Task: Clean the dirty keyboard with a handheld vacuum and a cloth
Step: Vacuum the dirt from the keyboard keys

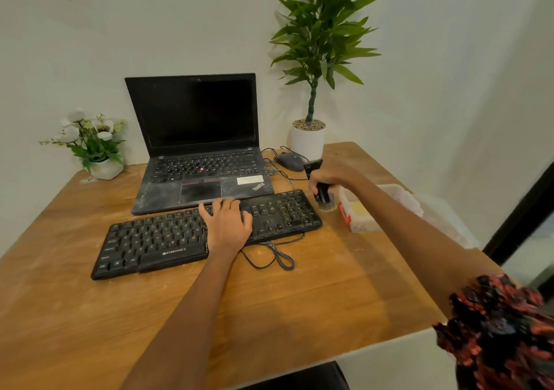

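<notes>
A dusty black keyboard [156, 239] lies on the wooden table [314, 299] in front of the laptop. My left hand [227, 224] rests flat on its middle keys, fingers spread. My right hand [328, 177] grips a black handheld vacuum [320, 193] upright, its brush nozzle pointing down just beyond the keyboard's right end. A yellowish cloth [358, 208] shows inside a clear plastic box to the right.
A dusty open laptop [198, 150] stands behind the keyboard. A grey mouse [289, 162] and cables lie near a potted plant [308, 141]. A flower pot [105, 168] sits at the back left. The clear box [389, 191] stands at the right edge. The keyboard cable [275, 254] loops in front.
</notes>
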